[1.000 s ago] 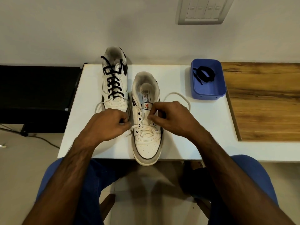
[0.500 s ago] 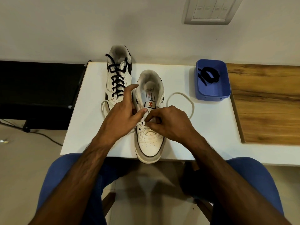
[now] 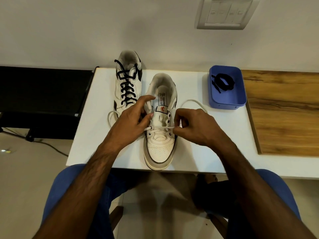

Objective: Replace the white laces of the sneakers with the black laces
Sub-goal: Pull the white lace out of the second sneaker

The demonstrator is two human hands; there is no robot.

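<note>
**White lace almost out of the second sneaker**

Half a second ago the left hand [image 3: 131, 121] lay over the lacing with one finger pointing up; now it has moved to the collar of the near sneaker [image 3: 160, 125] and holds its edge to keep it steady. The right hand [image 3: 193, 128] has its fingers closed in a pinch on the white lace [image 3: 161, 128], which now crosses only the lower eyelets; the upper holes stand empty. I judge the unlacing is nearly finished.

At 11 o'clock from this shoe stands the other sneaker [image 3: 128, 83], already with black laces. The spare black lace [image 3: 223, 82] waits in the blue tray [image 3: 227, 102] at 2 o'clock on the white worktop [image 3: 198, 149].

The tongue carries a label with a red figure; the insole print is too small to read.
</note>
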